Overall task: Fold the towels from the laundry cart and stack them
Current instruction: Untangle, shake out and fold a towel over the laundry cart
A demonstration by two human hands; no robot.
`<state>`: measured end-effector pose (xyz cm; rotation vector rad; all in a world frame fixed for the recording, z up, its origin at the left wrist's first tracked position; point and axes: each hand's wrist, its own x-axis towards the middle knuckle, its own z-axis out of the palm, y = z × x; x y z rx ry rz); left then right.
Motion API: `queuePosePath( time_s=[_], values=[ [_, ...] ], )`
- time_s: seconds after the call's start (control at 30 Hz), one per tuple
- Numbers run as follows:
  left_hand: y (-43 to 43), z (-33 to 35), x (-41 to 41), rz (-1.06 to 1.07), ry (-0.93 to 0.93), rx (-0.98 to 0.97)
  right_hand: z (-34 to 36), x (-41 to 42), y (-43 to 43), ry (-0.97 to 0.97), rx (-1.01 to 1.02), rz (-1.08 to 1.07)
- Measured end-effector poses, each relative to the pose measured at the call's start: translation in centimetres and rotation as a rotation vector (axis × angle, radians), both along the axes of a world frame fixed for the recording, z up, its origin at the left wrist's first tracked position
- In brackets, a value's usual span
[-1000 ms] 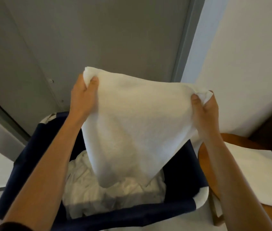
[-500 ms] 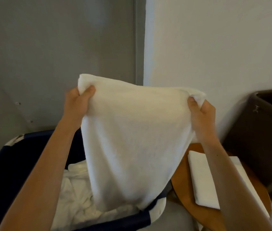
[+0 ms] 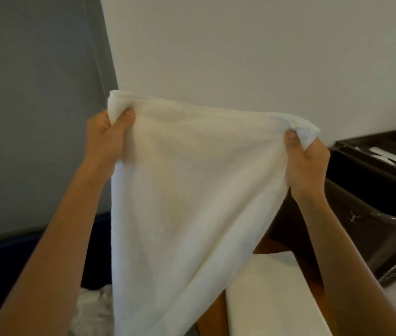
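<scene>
A white towel point(image 3: 187, 202) hangs spread out in front of me, held up by its two top corners. My left hand point(image 3: 106, 139) pinches the upper left corner, thumb in front of the cloth. My right hand point(image 3: 307, 163) grips the upper right corner the same way. The towel's lower end drops toward the bottom of the view. Behind it at the lower left is the dark blue laundry cart point(image 3: 5, 246) with crumpled white linen point(image 3: 92, 309) inside. A folded white towel point(image 3: 269, 294) lies on the round wooden table point(image 3: 212, 316) at the lower right.
A dark brown bin point(image 3: 381, 204) with a plastic liner stands at the right against the white wall point(image 3: 240, 49). A grey door or panel point(image 3: 32, 105) fills the left background.
The view has swung right and the towel has come with it, away from above the cart and toward the table. Both hands keep their hold on the top corners.
</scene>
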<state>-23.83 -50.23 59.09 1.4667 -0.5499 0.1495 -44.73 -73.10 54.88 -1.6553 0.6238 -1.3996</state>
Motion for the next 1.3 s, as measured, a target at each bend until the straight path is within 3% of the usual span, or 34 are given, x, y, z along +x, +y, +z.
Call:
queuePosePath(
  time_s=[0.23,0.53,0.93,1.3],
  values=[
    [-12.3,3.0,-0.9,-0.051,-0.068,-0.029,3.5,-1.8,-11.2,-0.049,-0.036,-0.042],
    [-20.2,2.4,-3.0,-0.053,-0.074,-0.005,4.9,-4.3,-19.8,-0.001,-0.107,0.025],
    [-24.6,-3.1,-9.3,-0.084,0.031,-0.004,1.1,-10.4,-26.6,0.06,-0.12,0.103],
    [-22.3,-11.8,-14.7,-0.104,0.257,0.12,-8.2,-15.4,-25.0,0.233,0.125,0.159]
  ],
)
